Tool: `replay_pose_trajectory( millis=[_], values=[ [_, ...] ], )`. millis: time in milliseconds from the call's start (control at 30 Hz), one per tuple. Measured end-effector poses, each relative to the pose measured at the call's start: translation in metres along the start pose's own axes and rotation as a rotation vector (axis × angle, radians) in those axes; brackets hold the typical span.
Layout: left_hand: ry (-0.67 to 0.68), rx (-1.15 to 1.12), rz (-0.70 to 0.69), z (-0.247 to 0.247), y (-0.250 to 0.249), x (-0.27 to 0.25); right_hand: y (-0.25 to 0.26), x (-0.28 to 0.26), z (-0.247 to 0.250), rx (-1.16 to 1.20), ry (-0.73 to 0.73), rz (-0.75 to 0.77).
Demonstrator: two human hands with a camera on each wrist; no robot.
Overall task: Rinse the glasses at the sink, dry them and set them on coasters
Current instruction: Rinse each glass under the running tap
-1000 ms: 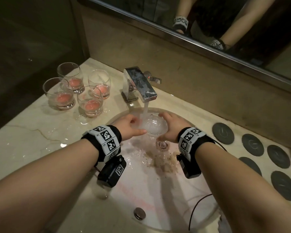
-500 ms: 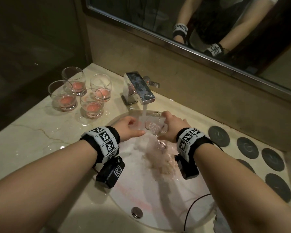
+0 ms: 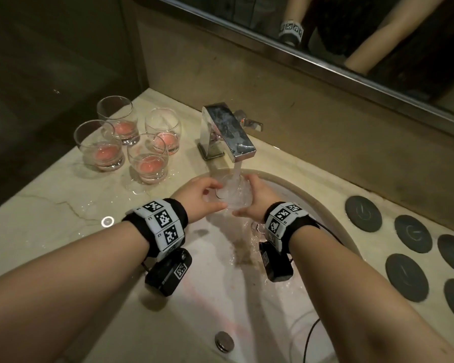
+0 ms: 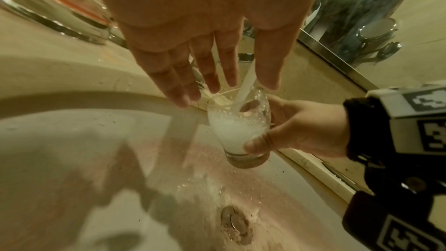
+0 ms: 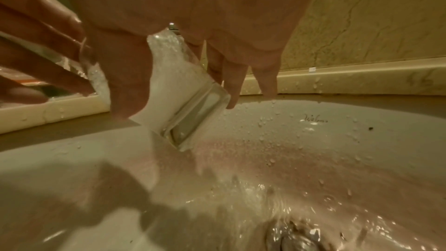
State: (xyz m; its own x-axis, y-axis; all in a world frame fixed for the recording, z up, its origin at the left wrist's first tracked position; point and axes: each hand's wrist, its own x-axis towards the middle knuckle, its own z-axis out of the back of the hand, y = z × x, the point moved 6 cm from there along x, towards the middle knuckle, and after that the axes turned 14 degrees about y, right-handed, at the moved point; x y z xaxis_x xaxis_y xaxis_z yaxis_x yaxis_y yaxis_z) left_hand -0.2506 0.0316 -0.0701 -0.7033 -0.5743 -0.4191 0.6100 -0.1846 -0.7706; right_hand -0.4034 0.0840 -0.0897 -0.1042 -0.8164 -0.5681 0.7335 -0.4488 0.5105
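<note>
Over the white sink (image 3: pixel 215 297), my right hand (image 3: pixel 250 201) grips a clear glass (image 3: pixel 232 196) under the water running from the chrome tap (image 3: pixel 227 134). In the left wrist view the glass (image 4: pixel 237 125) stands nearly upright, frothy water filling it, with the right thumb (image 4: pixel 257 143) across its lower wall. My left hand (image 3: pixel 209 197) is open, its straight fingers (image 4: pixel 212 72) reaching to the glass's rim. In the right wrist view the glass (image 5: pixel 185 100) sits between thumb and fingers. Several glasses (image 3: pixel 148 159) with pink liquid stand on the counter at left. Several dark round coasters (image 3: pixel 363 213) lie at right.
The marble counter (image 3: pixel 50 205) is wet near the pink glasses. Water runs to the drain (image 4: pixel 235 224) in the pink-tinged basin. A mirror (image 3: pixel 351 35) and a wall stand close behind the tap. A black cable (image 3: pixel 309 334) hangs over the sink's near rim.
Half a second ago my right hand had the glass tipped, spilling water into the basin. It is now back nearly upright under the stream. My left hand stays beside it.
</note>
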Motion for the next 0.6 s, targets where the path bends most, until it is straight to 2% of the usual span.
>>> replay_pose_trajectory(
  millis=[133,233,333,400,500,600],
  values=[
    [0.042,0.054,-0.021,-0.009,-0.003,0.011,-0.004,0.005,0.0,0.05,0.041,-0.001],
    [0.056,-0.077,0.019,-0.018,0.006,0.021,-0.008,0.005,0.004,0.074,0.04,0.019],
    [0.041,-0.164,0.057,-0.022,0.017,0.031,-0.012,0.001,0.004,0.247,0.046,0.056],
    [0.059,-0.345,0.082,-0.026,0.023,0.034,-0.017,0.002,0.003,0.368,0.039,0.046],
    [0.078,-0.625,0.164,-0.032,0.03,0.032,-0.017,0.001,0.005,0.432,0.003,0.04],
    [0.15,-0.537,0.143,-0.034,0.032,0.031,-0.012,0.005,0.005,0.499,0.028,0.07]
  ],
)
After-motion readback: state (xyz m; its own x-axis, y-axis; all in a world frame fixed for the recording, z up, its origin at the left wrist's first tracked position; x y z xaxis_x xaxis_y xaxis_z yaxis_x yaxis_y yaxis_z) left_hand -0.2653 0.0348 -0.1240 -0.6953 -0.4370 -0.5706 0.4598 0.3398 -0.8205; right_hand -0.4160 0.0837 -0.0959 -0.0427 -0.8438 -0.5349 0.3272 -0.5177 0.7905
